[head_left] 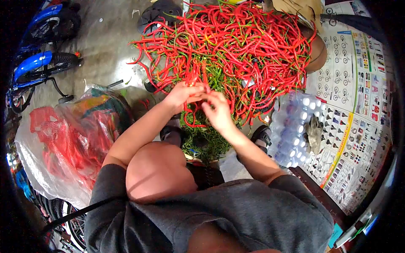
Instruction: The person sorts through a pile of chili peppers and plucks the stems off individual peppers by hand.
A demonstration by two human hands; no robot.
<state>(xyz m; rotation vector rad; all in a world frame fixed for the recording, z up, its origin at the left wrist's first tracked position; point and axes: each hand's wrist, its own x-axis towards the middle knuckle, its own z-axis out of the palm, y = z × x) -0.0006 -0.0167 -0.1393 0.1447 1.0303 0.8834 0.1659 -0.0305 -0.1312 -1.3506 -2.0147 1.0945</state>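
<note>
My left hand (185,95) is closed around a few long red chilies (192,79), which stick up past the fingers. Right beside it is my right hand (218,110), its fingers curled in and meeting the left fingertips. What they pinch is too small and blurred to make out. Another red chili (194,125) hangs or lies just below the hands; I cannot tell which. A large heap of red chilies (249,42) with green stems spreads beyond both hands. Under them lies a pile of loose green stems (202,137).
Left of my arm sits a clear plastic bag (31,147) with a red mesh sack (71,143). On the right are wrapped plastic bottles (291,126), a grey glove (313,135) and printed bicycle-part sheets (337,80). Blue-fendered bikes (36,67) stand far left.
</note>
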